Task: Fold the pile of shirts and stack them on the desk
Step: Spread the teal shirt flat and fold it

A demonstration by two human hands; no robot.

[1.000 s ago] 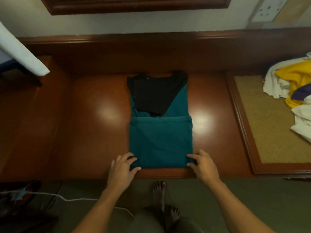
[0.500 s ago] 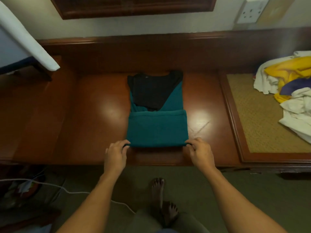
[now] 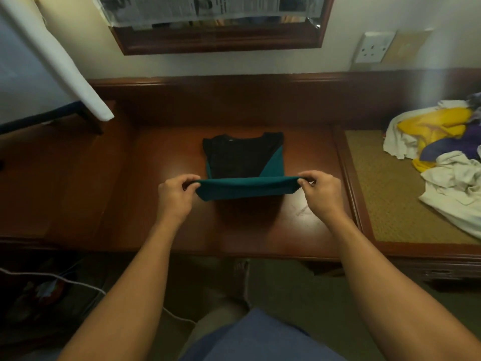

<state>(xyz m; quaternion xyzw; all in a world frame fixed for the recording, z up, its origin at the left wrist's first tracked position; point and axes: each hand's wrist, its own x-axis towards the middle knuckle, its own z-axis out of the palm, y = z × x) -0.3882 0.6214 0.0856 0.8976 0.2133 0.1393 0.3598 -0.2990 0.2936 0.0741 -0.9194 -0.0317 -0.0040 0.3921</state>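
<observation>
Desk face under the shirt (image 3: 247, 190) fold held between left hand (image 3: 177, 194) and right hand (image 3: 321, 190): was hidden | pile of shirts (image 3: 442, 142) beyond right hand: was cut off by edge | foot (image 3: 240, 272) below hands: was blurred

Glossy reddish-brown wooden surface (image 3: 161, 157), teal shirt (image 3: 247, 190) with a black upper panel, pile (image 3: 442, 121) of white, yellow and purple shirts, tan woven inlay (image 3: 390, 194), white wall socket (image 3: 371, 48), cream wall (image 3: 91, 48), olive-green carpet (image 3: 286, 290), black-and-white newsprint (image 3: 208, 6), dark reddish wooden frame (image 3: 221, 40)

Polished desk (image 3: 109, 183) shows either side of the shirt (image 3: 244, 190); clothes pile (image 3: 442, 157) far right.
</observation>
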